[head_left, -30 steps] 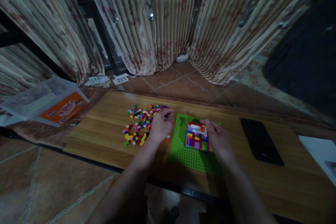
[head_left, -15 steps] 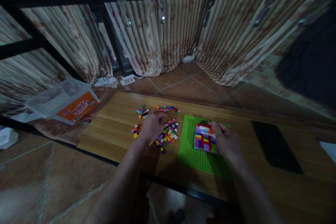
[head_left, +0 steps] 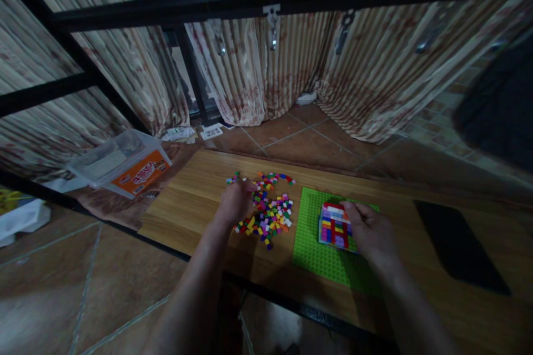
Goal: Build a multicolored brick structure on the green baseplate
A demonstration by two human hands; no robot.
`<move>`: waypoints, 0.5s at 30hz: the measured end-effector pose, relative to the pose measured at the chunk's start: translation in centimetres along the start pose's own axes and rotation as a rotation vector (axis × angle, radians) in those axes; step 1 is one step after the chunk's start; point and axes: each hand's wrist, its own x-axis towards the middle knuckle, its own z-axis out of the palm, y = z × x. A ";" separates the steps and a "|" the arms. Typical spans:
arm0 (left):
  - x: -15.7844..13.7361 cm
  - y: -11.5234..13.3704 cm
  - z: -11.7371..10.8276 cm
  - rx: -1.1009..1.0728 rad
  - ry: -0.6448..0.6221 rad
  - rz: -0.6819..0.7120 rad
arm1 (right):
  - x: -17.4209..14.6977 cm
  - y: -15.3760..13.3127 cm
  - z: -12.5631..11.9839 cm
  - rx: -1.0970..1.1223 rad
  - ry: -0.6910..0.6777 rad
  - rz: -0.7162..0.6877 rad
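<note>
My left hand (head_left: 237, 202) is over the left side of a pile of small coloured toy bricks (head_left: 270, 216). Its fingers are drawn together at the tips, and whatever they may pinch is too small to make out. My right hand (head_left: 371, 231) grips the right edge of a square panel of coloured toy bricks (head_left: 334, 227), thumb on top. Rows of red, purple, yellow, blue and white show on the panel, while its right part is hidden by the fingers. Under it lies a green studded baseplate (head_left: 310, 249).
A dark flat slab (head_left: 460, 247) lies on the wooden table (head_left: 183, 199) at the right. Beyond the table's left end, a clear plastic box (head_left: 120, 163) with an orange label stands on the floor. Striped curtains (head_left: 287, 66) and a black metal bar (head_left: 233, 3) are behind.
The view has shifted, so the scene sits further right and lower. My left hand has moved left over the bricks and its fingers have drawn together. My right hand keeps hold of the panel.
</note>
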 end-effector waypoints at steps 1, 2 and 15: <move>0.0 0.1 0.2 0.001 -0.005 0.020 | 0.0 0.0 0.0 -0.002 -0.007 -0.002; -0.1 0.3 0.4 0.009 -0.010 0.051 | -0.1 0.0 0.0 -0.005 -0.011 -0.004; -0.5 2.8 1.8 0.291 0.039 0.147 | 0.1 0.6 0.3 -0.004 -0.021 -0.029</move>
